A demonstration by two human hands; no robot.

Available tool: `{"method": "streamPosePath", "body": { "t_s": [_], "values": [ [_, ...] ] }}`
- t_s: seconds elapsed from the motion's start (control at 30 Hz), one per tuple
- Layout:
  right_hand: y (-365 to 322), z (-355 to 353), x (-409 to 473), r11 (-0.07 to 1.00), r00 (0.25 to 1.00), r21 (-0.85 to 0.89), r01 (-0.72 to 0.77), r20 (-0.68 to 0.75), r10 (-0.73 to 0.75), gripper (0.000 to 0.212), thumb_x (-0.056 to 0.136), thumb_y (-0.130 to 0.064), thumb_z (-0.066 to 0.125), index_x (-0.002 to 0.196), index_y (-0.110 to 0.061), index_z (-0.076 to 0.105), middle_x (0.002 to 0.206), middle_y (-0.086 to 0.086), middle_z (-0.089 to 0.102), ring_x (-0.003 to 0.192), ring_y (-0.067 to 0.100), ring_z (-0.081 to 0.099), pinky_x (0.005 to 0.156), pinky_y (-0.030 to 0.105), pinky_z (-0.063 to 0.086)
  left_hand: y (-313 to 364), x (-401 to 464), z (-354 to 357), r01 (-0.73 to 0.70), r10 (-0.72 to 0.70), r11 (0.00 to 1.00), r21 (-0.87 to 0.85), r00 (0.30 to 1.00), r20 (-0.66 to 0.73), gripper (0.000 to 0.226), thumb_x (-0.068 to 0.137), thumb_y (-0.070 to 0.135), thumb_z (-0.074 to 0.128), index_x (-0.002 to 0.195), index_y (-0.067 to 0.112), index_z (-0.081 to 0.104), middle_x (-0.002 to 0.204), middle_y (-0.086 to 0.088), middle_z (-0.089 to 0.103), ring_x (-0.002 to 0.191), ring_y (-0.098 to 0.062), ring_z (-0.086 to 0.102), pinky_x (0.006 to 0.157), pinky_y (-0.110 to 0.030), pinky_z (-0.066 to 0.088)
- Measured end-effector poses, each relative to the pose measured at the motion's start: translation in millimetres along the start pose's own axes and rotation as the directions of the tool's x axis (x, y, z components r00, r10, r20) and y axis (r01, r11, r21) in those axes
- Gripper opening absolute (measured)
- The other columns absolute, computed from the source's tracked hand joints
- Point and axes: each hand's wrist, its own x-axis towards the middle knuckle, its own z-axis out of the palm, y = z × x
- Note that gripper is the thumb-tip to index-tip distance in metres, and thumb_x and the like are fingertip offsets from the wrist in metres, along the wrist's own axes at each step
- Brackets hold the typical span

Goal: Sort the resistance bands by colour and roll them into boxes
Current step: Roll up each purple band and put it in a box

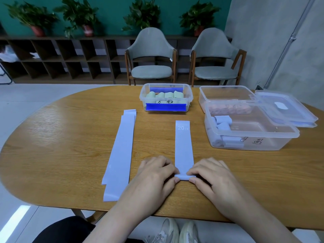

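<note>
The grip of both hands is closing on one thing: the left hand and the right hand are each pinching an end of the small rolled-up start of a pale blue resistance band, thumbs on the near side and fingers curled over the top. This band is lying flat on the wooden desk, stretching straight away from the person, and its far end is showing white print reading "20 LB". To its left, well apart, a stack of flat blue bands is lying unrolled at a slight slant, its near end reaching the desk edge beside the left forearm; a small pale mark is sitting near its lower part, too faint to read. At the far side of the desk a clear box with blue clip handles is holding a row of pale green rolled bands, with a handwritten label on its front wall that cannot be made out. On the right, a larger clear box is holding blue rolled bands in its left part, and dark handwritten characters are showing through its front wall, illegible. Behind and touching it, another clear box is containing pinkish bands, and a clear lid is leaning over the boxes' right side.
</note>
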Motion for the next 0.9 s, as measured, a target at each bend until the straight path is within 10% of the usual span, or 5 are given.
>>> {"method": "streamPosePath", "body": {
  "t_s": [0.27,0.9],
  "values": [
    [1.9,1.7,1.8,0.999,0.999,-0.022,-0.03,-0.04,0.029,0.018,0.086,-0.027,0.075,0.103,-0.029,0.072,0.099,-0.023,0.055,0.1,0.001,0.047,0.084,0.031,0.041,-1.6,1.0,2.3,0.011,-0.011,1.0,0.007,1.0,-0.006,0.028,0.097,0.05,0.052,0.116,0.036,0.065,0.112,0.022,0.051,0.114,-0.004,0.047,0.102,-0.023,0.031],
    [-0.7,-1.0,2.0,0.999,0.999,-0.01,-0.04,0.022,0.04,0.015,0.094,-0.038,0.059,0.105,-0.033,0.069,0.099,-0.023,0.053,0.1,-0.001,0.045,0.085,0.024,0.034,-0.5,1.5,1.4,0.009,-0.008,1.0,0.024,1.0,-0.015,0.028,0.1,0.048,0.044,0.111,0.032,0.065,0.111,0.019,0.053,0.11,-0.005,0.049,0.102,-0.028,0.034]
  ]
}}
